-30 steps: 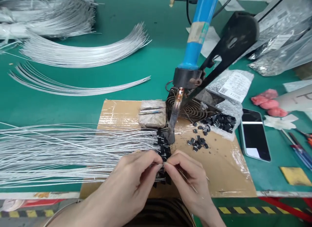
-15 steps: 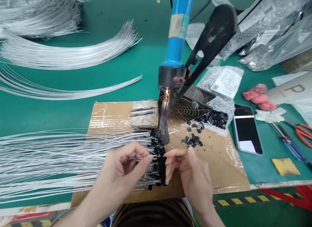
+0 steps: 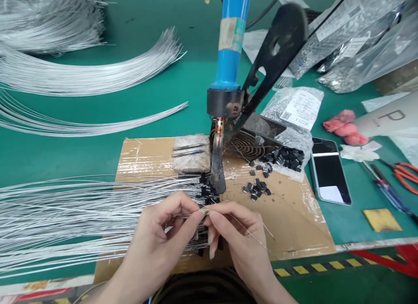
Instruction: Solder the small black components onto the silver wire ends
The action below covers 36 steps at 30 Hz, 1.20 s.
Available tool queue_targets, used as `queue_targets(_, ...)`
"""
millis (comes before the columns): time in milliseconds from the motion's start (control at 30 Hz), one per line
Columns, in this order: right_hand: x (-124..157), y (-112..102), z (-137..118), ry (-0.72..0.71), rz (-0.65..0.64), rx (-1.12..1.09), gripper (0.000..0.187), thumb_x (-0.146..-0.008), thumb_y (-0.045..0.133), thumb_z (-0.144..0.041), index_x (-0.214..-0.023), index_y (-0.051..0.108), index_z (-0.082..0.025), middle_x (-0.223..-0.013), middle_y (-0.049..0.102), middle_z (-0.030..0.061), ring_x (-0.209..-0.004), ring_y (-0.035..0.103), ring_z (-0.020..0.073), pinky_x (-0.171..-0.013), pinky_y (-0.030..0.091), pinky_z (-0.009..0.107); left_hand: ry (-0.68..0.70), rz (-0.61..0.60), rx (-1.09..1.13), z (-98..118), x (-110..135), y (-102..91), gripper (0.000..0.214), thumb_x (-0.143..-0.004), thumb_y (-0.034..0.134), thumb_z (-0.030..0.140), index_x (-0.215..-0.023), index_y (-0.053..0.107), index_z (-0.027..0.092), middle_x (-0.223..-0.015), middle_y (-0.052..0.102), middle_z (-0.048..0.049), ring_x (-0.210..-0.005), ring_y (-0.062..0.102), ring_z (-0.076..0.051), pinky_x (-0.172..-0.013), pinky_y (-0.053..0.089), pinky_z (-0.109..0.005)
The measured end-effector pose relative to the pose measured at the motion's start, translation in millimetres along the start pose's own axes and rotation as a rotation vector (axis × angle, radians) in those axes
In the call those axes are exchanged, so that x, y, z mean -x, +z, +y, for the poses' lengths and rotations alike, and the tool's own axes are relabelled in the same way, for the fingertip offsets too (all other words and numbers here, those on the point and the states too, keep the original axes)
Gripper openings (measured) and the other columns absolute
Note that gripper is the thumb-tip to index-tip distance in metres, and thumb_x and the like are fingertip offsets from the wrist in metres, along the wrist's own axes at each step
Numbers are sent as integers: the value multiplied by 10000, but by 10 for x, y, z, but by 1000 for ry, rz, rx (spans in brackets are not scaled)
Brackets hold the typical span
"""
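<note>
My left hand pinches the end of a thin silver wire from the fan of wires lying to the left. My right hand meets it fingertip to fingertip, pinched on a thin strand of solder wire that trails off to the right. Both hands hover over a row of small black components fixed to the wire ends. Just beyond the fingers, the tip of a blue-handled soldering iron points down at the cardboard sheet.
Loose black components lie right of the iron, more spilling from a plastic bag. A phone, pink items, orange-handled scissors and a screwdriver sit at right. Curved wire bundles lie at back left.
My right hand, which had drawn apart from the left half a second ago, has come back and closed fingertip to fingertip with it. The view has shifted slightly.
</note>
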State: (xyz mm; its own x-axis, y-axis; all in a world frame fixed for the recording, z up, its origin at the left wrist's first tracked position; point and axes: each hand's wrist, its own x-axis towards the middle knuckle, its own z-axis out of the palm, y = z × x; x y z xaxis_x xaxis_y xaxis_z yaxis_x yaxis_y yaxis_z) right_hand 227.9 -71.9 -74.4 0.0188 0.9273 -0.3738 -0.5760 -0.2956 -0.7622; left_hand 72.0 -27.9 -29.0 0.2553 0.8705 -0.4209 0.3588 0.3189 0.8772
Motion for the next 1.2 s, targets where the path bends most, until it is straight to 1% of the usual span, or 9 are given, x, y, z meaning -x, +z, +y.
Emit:
queue_targets(100,-9,6,3,9,6,-21,95,-911,831,-308,-925,874,-225,-699,748,8,-491,630,76,-464,587,168,46,6,-19,-51,-3,2,278,-998,638,399,-808,692,203,-698,707,-24,-650,617,-166,-562,407,-256)
queue_targets(200,-12,-1,2,8,3,-41,83,-905,838,-303,-913,869,-226,-700,751,1,-478,628,69,-457,582,161,86,-2,-76,-82,-5,5,282,-1017,616,388,-814,683,204,-689,694,-17,-633,606,-156,-556,411,-251)
queue_targets(333,-16,-21,-14,41,-14,-59,99,-896,845,-315,-894,862,-218,-697,753,6,-470,628,77,-436,570,165,81,-5,-102,-81,2,5,288,-1023,603,375,-800,674,207,-656,668,-6,-602,574,-146,-539,408,-243)
queue_targets(533,-48,-32,-65,128,-33,-137,153,-848,881,-328,-790,849,-189,-661,746,9,-420,601,63,-393,535,140,79,-23,-46,-82,3,-10,263,-981,664,376,-781,698,210,-670,719,-23,-619,654,-168,-560,493,-247)
queue_targets(633,-55,-29,-76,148,-27,-148,163,-830,892,-323,-763,845,-183,-650,747,10,-406,601,62,-387,529,138,74,-21,-30,-69,-1,-1,249,-959,690,367,-767,711,209,-666,721,-24,-614,662,-170,-557,507,-246)
queue_targets(767,-56,-22,-68,139,-13,-142,176,-833,886,-344,-776,847,-182,-664,751,17,-421,599,71,-396,539,158,75,38,-2,-48,-1,31,254,-954,694,362,-757,717,204,-652,711,-20,-605,657,-163,-550,508,-238)
queue_targets(900,-50,-19,-65,134,-11,-130,192,-840,877,-366,-796,850,-181,-664,751,20,-423,598,82,-417,568,186,85,52,6,-44,6,59,251,-946,711,371,-762,722,202,-670,721,-26,-628,670,-169,-564,527,-240)
queue_targets(1067,-44,2,-60,133,-7,-165,173,-847,877,-356,-805,860,-189,-667,759,19,-424,613,75,-416,568,163,113,138,-32,-30,30,110,233,-944,717,342,-753,726,207,-658,692,-11,-600,633,-148,-542,501,-224)
queue_targets(1200,-49,35,-52,127,37,-198,155,-810,903,-344,-802,867,-194,-665,758,16,-425,596,69,-411,567,159,141,177,-42,-44,39,155,244,-958,706,343,-754,717,209,-656,686,-8,-599,629,-145,-549,499,-228)
